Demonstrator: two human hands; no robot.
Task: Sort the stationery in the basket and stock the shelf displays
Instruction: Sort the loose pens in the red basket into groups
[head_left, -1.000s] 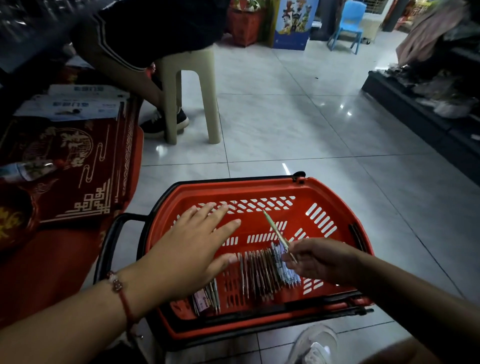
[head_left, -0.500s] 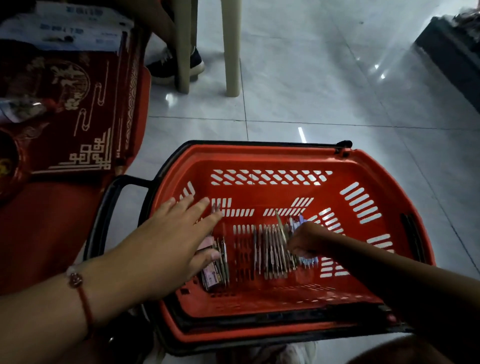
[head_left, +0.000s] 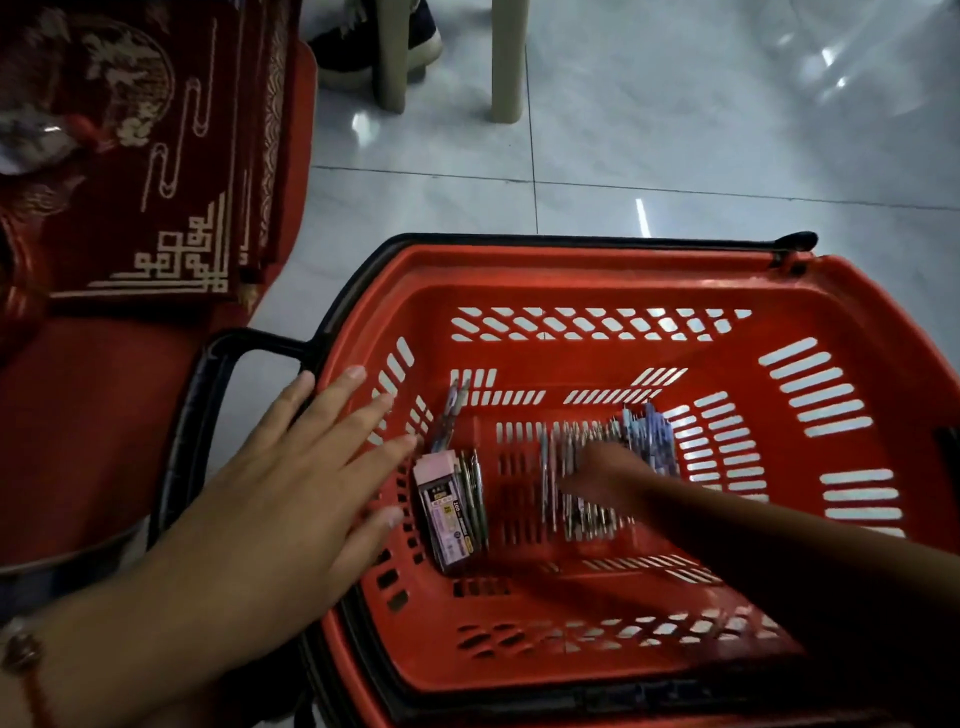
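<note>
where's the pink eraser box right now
In the head view, the pink eraser box lies on the red basket floor at its left end, beside a few pens, near the left hand.
</note>
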